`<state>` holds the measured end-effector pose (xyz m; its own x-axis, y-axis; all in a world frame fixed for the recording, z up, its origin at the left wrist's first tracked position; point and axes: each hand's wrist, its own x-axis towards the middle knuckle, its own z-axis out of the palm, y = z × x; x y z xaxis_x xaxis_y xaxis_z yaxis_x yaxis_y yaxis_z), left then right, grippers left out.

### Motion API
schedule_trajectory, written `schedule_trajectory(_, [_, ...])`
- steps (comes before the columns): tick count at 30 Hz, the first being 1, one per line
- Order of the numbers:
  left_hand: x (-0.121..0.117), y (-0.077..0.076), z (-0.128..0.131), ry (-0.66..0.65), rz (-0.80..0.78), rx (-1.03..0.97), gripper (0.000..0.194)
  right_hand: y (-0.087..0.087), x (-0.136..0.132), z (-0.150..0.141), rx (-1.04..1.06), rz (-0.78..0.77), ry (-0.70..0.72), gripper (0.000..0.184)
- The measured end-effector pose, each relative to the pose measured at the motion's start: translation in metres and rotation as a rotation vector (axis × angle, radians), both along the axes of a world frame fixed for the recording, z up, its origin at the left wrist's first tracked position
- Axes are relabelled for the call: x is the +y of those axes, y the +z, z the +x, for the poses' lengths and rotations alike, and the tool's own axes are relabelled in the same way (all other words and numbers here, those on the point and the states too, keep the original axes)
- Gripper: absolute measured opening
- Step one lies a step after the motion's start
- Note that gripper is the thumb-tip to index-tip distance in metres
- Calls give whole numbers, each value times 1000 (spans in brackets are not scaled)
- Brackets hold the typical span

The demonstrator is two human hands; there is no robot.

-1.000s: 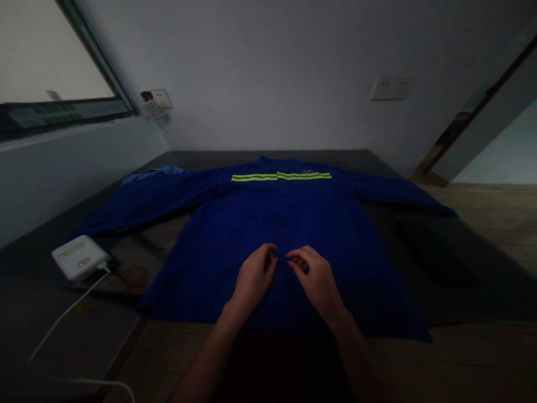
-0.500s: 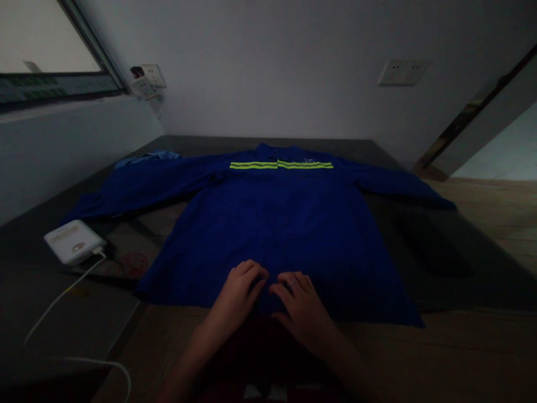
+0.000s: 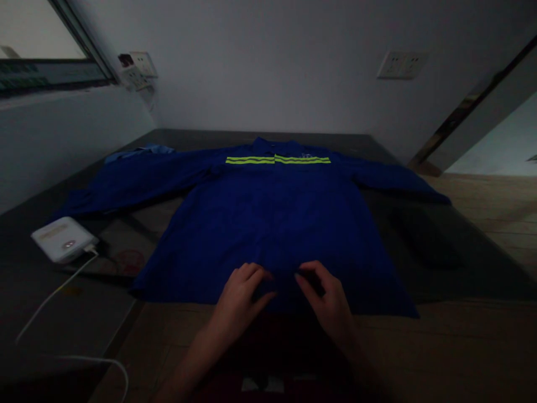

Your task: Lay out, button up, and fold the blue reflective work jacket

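Note:
A blue work shirt (image 3: 277, 218) with two yellow-green reflective stripes across the chest lies flat on a dark bed surface (image 3: 260, 137), sleeves spread to both sides. My left hand (image 3: 241, 294) and my right hand (image 3: 329, 299) rest close together on the shirt's front near its bottom hem. The fingers of both hands are curled and pinch the blue cloth along the middle opening. The room is dim, so small details at the fingertips are hard to make out.
A white box-shaped device (image 3: 62, 239) with a white cable (image 3: 54, 291) lies at the left. Wall sockets (image 3: 400, 64) sit on the back wall, another socket (image 3: 136, 67) by the window (image 3: 37, 39). Wooden floor (image 3: 490, 207) shows at right.
Both hands have slid from the shirt's middle down toward its bottom hem. My right hand has lifted its fingers into a pinch on the cloth.

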<state>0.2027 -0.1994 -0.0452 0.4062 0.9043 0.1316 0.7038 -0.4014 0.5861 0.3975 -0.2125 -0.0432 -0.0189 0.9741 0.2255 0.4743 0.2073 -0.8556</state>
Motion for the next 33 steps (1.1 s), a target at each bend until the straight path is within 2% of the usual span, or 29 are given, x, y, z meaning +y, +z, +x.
schedule_trajectory(3, [-1, -2, 5, -3, 25, 85, 19, -3, -3, 0, 16, 31, -92, 15])
schedule_trajectory(7, [0, -3, 9, -41, 50, 144, 12, -10, -2, -3, 34, 33, -92, 15])
schedule_trajectory(15, [-2, 2, 6, -57, 32, 34, 5, -7, -3, -2, 80, -26, -95, 18])
schedule_trajectory(19, [-4, 8, 5, -26, 11, -29, 6, -2, -5, -5, 74, -12, -26, 13])
schedule_trajectory(24, [-6, 9, 8, 29, 20, -115, 8, -2, -6, -10, 16, 97, 108, 10])
schedule_trajectory(29, [-8, 7, 9, 88, 24, -208, 6, -6, -4, -11, 24, 134, 119, 10])
schedule_trajectory(33, [-8, 5, 10, 98, 50, -194, 7, -4, -4, -12, 44, 105, 129, 12])
